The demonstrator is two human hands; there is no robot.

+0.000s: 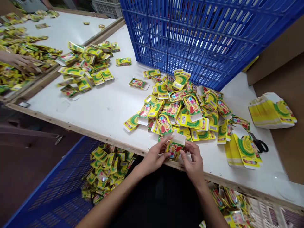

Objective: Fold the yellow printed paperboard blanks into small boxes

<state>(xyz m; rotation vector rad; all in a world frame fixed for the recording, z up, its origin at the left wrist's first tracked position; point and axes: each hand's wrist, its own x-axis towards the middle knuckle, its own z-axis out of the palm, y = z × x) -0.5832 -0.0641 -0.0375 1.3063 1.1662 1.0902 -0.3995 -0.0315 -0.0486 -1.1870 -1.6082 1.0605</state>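
Observation:
Between my two hands, at the table's front edge, is a small yellow and green carton with its white top flap standing up. My left hand pinches its left side with thumb and fingers. On the other side, my right hand grips the carton's right edge, thumb in front. Right behind them lies a heap of similar small cartons, some with white flaps sticking out. A stack of flattened cartons rests to the right, partly over black-handled scissors.
A blue plastic crate stands tilted behind the heap. Another carton pile lies left. A co-worker's hand touches yellow packets beyond a wooden ledge. Below the table, a blue crate holds packets. More flattened cartons lean against cardboard.

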